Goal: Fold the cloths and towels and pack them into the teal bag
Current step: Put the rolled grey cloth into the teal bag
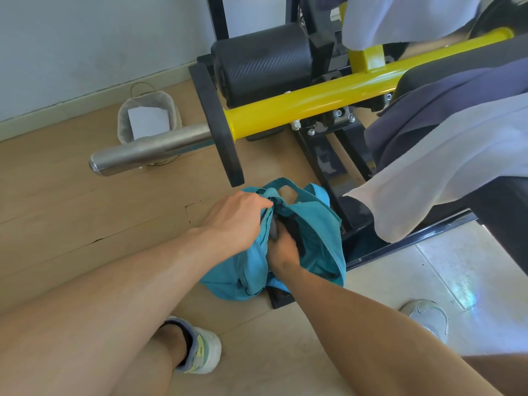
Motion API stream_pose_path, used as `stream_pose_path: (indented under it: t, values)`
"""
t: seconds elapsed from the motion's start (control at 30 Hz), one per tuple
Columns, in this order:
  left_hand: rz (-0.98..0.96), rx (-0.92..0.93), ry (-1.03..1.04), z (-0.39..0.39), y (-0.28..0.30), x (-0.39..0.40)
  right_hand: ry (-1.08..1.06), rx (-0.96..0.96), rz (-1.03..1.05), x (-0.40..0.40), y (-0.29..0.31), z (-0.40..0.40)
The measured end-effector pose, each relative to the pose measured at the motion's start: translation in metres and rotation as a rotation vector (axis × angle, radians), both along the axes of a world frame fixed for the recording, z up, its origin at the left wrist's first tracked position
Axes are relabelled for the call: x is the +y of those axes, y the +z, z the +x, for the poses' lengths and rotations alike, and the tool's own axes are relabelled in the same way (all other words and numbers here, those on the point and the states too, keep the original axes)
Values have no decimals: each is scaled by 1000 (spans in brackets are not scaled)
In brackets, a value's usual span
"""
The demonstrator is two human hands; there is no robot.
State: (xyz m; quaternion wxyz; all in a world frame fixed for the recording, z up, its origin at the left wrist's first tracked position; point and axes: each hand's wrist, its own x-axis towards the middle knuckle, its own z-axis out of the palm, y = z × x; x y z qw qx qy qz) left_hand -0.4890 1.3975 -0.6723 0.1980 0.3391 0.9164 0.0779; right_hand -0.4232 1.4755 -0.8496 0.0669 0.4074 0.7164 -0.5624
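The teal bag (311, 227) sits on the floor against the base of a gym machine. My left hand (237, 215) grips the bag's left rim and holds the mouth wide. My right hand (281, 248) reaches down into the bag, its fingers around a grey and dark cloth (288, 224) inside; the fingertips are hidden. A white towel (434, 178) and a navy cloth (423, 115) lie draped over the machine's bench at the right. Another white towel (400, 18) hangs at the top right.
The machine's yellow bar (308, 101) with its steel sleeve (148, 152) and black plate (220, 124) juts out just above the bag. A grey basket (148, 118) stands by the wall. My shoes (200, 350) are on the wooden floor below.
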Motion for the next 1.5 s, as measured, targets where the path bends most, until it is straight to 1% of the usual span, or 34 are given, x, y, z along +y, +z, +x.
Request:
stream_pose_path:
  t: [0.07, 0.17, 0.2, 0.3, 0.37, 0.4, 0.47, 0.5, 0.6, 0.63, 0.77, 0.87, 0.93, 1.03, 1.13, 1.2, 1.3, 1.37, 1.43, 1.5]
  values:
    - [2, 13, 6, -1, 2, 2, -42, 11, 33, -7, -6, 0]
    - [-10, 22, -9, -1, 4, 0, -15, -55, 68, -14, -12, -3]
    - [-15, 28, -10, -1, 5, -1, 16, -71, 102, -14, -12, -3]
    - [-15, 59, 6, -6, 10, -3, 113, -21, 281, -17, -21, -6]
    - [-10, 96, 0, -10, 17, -3, 55, -3, 169, -22, -35, -9]
    - [-11, 104, 0, -11, 20, -3, 32, -26, 115, -25, -42, -11]
    - [-29, 106, -7, -12, 23, -5, 101, -73, 73, -24, -29, -9]
    - [-46, 104, -16, -11, 23, -6, 141, -111, 83, -23, -25, -8]
    - [-79, 77, -27, -11, 16, -10, 170, -196, 109, -18, -21, -7]
    - [-94, 58, -23, -12, 14, -11, 197, -220, 142, -16, -22, -5]
    - [-188, -34, -9, -10, 11, -9, 277, -286, 169, -11, -8, 6]
    - [-241, -86, -36, -5, 12, -2, 324, -300, 229, -2, 17, 19]
    - [-243, -123, -59, -2, 13, 1, 340, -247, 297, 10, 40, 28]
    - [-239, -180, -108, 5, 18, 7, 412, -184, 404, 32, 85, 41]
    - [-237, -181, -156, 14, 24, 15, 464, -128, 491, 53, 131, 52]
    - [-219, -190, -181, 20, 26, 19, 529, -86, 591, 64, 167, 53]
    - [-139, -198, -174, 23, 28, 22, 583, 20, 738, 78, 226, 51]
    - [-41, -216, -141, 26, 30, 23, 583, 120, 829, 89, 263, 48]
    - [77, -219, -138, 30, 34, 24, 527, 214, 973, 102, 299, 48]
    - [186, -204, -148, 34, 39, 27, 411, 226, 1198, 121, 326, 53]
